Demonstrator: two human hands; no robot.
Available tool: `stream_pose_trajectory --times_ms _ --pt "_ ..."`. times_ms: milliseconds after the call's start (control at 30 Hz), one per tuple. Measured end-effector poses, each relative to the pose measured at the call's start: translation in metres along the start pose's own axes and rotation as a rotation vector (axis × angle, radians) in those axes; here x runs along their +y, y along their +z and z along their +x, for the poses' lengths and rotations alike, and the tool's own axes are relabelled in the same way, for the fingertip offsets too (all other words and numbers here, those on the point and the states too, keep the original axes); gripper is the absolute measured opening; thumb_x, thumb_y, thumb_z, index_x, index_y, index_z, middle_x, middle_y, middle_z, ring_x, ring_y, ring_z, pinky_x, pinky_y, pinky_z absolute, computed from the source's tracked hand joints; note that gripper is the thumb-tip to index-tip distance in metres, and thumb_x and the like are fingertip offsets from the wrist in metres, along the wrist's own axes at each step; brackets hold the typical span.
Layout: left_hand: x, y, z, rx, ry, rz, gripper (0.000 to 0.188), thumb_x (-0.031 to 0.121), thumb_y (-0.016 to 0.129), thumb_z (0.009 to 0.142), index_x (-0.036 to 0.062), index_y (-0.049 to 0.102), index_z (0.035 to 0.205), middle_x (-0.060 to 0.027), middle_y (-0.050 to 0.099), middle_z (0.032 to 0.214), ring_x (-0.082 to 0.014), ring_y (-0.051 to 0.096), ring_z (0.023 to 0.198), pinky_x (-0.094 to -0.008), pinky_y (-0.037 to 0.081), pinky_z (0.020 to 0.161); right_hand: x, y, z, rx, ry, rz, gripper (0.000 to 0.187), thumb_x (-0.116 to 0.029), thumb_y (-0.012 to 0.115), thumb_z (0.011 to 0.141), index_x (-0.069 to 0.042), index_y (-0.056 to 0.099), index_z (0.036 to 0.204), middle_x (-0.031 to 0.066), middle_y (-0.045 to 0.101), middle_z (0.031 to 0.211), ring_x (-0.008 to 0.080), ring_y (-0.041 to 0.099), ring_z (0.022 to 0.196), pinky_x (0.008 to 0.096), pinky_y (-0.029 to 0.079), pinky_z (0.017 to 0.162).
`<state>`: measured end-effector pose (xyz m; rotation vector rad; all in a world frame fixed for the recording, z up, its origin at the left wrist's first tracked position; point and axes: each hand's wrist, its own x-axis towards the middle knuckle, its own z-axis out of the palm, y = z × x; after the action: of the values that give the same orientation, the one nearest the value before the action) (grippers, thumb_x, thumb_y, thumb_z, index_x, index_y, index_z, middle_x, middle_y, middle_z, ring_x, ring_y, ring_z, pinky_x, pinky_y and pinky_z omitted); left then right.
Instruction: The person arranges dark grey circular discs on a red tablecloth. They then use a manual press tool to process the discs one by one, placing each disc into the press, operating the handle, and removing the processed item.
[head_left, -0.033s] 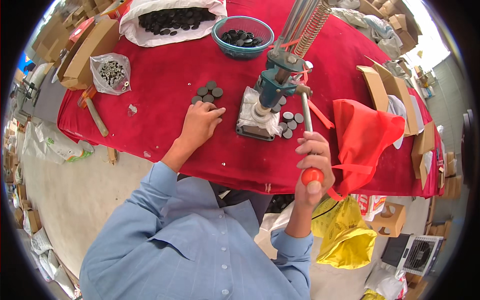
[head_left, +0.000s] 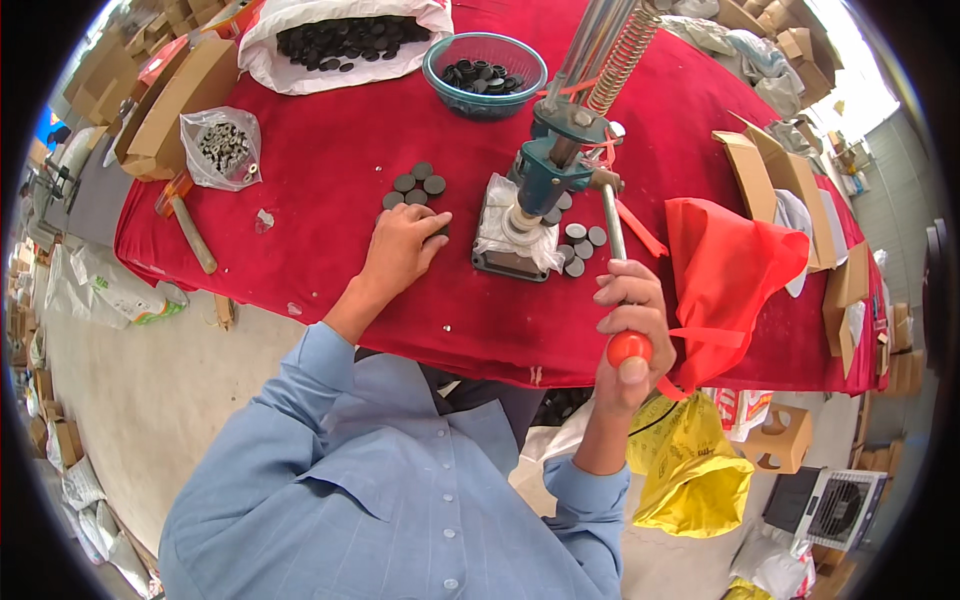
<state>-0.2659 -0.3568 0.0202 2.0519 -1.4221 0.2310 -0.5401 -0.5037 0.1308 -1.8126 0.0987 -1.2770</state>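
Note:
My left hand (head_left: 402, 248) rests on the red cloth, its thumb and fingers closed on a dark round disc (head_left: 441, 231), mostly hidden by the fingers. Just beyond it lies a small group of black discs (head_left: 404, 183). My right hand (head_left: 632, 335) is wrapped round the press lever (head_left: 613, 222), with the red ball knob (head_left: 629, 348) at the palm. The lever belongs to a green hand press (head_left: 553, 172) with a tall column and spring. Clear plastic (head_left: 494, 240) covers the press base. More discs (head_left: 577, 235) lie right of the base.
Behind stand a teal bowl (head_left: 437, 86) of black parts and a white sack (head_left: 262, 62) of discs. At left are a bag of metal parts (head_left: 190, 160) and a hammer (head_left: 193, 234). A red bag (head_left: 725, 260) hangs over the table's right side, near a yellow bag (head_left: 690, 480).
My left thumb and fingers have shifted slightly, and a dark disc now shows between them. My right hand and the red knob have moved a little to the right.

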Motion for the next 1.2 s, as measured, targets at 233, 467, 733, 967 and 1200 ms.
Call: stream_pose_trajectory --times_ms 233,467,733,967,1200 --pt "0.055 0.018 0.044 0.0 -0.091 -0.322 0.064 0.018 0.088 0.081 0.0025 0.061 0.136 -0.0132 0.075 0.101 -0.0335 0.07 0.096 -0.047 0.053 0.084 -0.02 -0.009 0.084 -0.04 0.053 0.07 0.061 -0.053 0.054 0.103 0.005 0.062 0.086 0.0153 0.064 0.086 0.0283 0.065 0.09 0.0471 0.054 0.093" --pt "0.071 0.042 0.066 0.05 -0.007 -0.235 0.07 0.018 0.092 0.079 0.0043 0.058 0.139 -0.0142 0.074 0.104 -0.0323 0.071 0.093 -0.0452 0.056 0.085 -0.021 -0.006 0.111 0.024 0.164 0.16 0.054 -0.045 0.051 0.102 0.005 0.06 0.084 0.0159 0.062 0.082 0.0268 0.063 0.082 0.0459 0.055 0.088" --pt "0.047 0.022 0.062 0.13 0.052 -0.305 0.05 0.024 0.087 0.084 0.0033 0.07 0.126 -0.0152 0.075 0.113 -0.0358 0.069 0.108 -0.047 0.054 0.094 -0.017 0.0 0.064 -0.011 0.027 0.096 0.062 -0.058 0.053 0.103 0.001 0.06 0.084 0.0155 0.063 0.086 0.0306 0.064 0.091 0.0468 0.052 0.091" --pt "-0.028 0.02 0.052 -0.019 0.016 0.222 0.033 0.012 0.077 0.09 0.0084 0.075 0.122 -0.0082 0.073 0.117 -0.0299 0.063 0.114 -0.0463 0.053 0.093 0.015 0.013 -0.023 0.096 -0.065 0.014 0.069 -0.07 0.053 0.101 -0.004 0.061 0.085 0.0154 0.065 0.094 0.0392 0.064 0.11 0.0506 0.054 0.093" --pt "-0.007 0.009 0.043 -0.021 -0.141 -0.121 0.053 0.019 0.085 0.086 0.0035 0.067 0.133 -0.0143 0.075 0.106 -0.0361 0.07 0.101 -0.0473 0.056 0.087 0.001 -0.002 0.005 -0.021 -0.034 0.007 0.067 -0.067 0.054 0.101 -0.003 0.062 0.086 0.0158 0.066 0.095 0.0377 0.064 0.109 0.0486 0.055 0.09"
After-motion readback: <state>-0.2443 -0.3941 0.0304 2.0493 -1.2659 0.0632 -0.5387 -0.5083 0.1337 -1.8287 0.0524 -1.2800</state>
